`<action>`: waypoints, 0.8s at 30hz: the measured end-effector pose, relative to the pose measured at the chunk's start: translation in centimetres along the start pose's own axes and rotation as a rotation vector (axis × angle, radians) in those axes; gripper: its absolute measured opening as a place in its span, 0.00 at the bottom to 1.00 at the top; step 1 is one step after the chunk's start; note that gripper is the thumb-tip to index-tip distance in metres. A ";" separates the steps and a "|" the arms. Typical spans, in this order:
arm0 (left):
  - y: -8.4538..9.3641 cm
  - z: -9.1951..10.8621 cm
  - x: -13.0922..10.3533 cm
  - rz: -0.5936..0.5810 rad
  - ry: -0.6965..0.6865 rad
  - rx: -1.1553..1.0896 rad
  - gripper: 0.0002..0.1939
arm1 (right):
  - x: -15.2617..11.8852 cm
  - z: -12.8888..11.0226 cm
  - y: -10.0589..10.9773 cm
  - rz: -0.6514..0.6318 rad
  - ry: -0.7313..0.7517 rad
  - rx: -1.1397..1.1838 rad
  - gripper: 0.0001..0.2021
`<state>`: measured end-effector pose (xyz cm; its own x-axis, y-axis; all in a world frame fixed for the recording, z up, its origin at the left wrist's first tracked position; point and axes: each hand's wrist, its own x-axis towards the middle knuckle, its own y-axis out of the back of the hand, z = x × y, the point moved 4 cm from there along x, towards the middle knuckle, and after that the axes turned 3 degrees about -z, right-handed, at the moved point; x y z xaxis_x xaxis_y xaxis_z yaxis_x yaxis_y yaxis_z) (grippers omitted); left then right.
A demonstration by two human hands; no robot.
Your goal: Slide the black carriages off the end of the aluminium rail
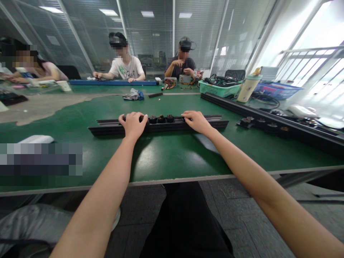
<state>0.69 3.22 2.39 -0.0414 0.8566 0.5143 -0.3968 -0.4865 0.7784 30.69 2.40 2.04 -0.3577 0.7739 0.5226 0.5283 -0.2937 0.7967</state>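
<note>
A long black rail [163, 128] lies crosswise on the green table [172, 157], with a second dark strip behind it. Several small black round parts [161, 119] stand in a row at its middle. My left hand [133, 124] is over the rail left of these parts, its fingers curled round something dark at the rail that I cannot make out. My right hand [197, 121] rests on the rail to the right of the parts, thumb and fingers pressed together at its top; whatever is between them is hidden.
Another long black rail [258, 116] slants along the right, beside small dark parts [245, 122]. Behind it stand a green basket [219, 90] and a cup [248, 89]. A crumpled cloth [133, 94] lies farther back. Three people sit across the table.
</note>
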 end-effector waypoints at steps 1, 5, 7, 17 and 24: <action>0.0 0.0 0.0 0.002 -0.001 0.003 0.16 | 0.0 0.0 0.0 -0.001 0.000 -0.005 0.20; -0.1 -0.1 0.0 0.006 -0.003 0.004 0.16 | 0.0 0.0 0.0 -0.010 0.006 -0.024 0.20; -0.1 -0.1 0.0 0.006 0.000 0.006 0.16 | 0.0 0.0 0.1 -0.010 0.003 -0.024 0.20; 0.1 0.1 0.0 -0.002 0.009 0.002 0.16 | -0.2 0.1 0.4 0.011 0.000 -0.013 0.20; 0.0 0.0 0.0 -0.002 0.005 0.000 0.16 | -0.1 0.1 0.5 0.003 -0.008 -0.029 0.19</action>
<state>0.70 3.23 2.41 -0.0454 0.8585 0.5108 -0.3973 -0.4847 0.7793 31.14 2.20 2.35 -0.3501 0.7771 0.5230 0.5070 -0.3122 0.8034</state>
